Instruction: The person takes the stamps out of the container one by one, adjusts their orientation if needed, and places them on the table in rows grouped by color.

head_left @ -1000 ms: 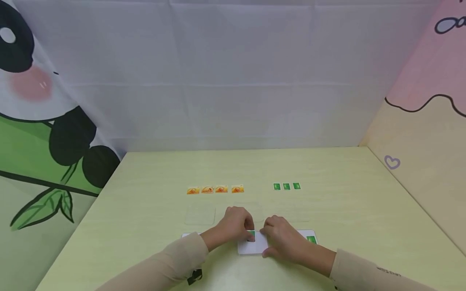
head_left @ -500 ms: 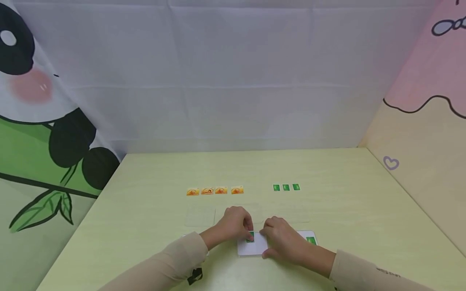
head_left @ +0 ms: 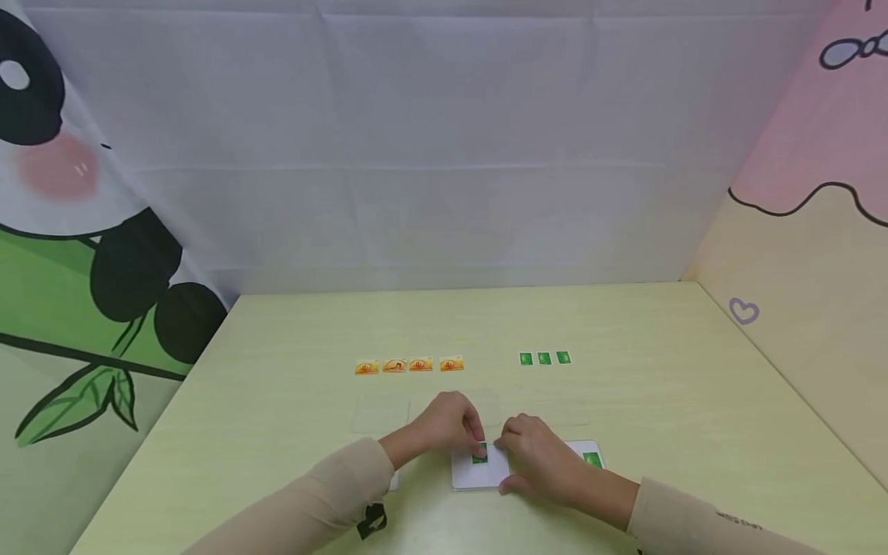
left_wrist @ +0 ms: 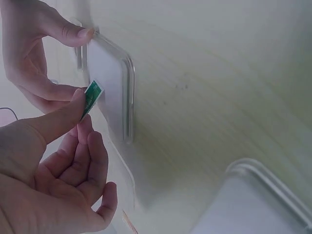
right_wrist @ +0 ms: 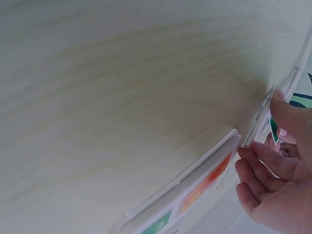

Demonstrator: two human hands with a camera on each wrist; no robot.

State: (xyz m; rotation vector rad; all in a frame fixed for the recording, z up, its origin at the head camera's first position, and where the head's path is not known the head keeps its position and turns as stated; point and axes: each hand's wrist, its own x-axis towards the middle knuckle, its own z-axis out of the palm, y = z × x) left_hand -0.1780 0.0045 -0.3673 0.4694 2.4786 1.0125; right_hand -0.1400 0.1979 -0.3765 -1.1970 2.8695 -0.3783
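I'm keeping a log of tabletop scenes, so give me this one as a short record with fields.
Left hand: pinches a small green rectangular piece with white border
Right hand: holds the right side of a white rounded rectangular case
Held piece: at the case; contact unclear
Right neighbour: second white case, partly hidden, bearing orange and green pieces
Far side: four small orange rectangular pieces; right of them, three small green ones
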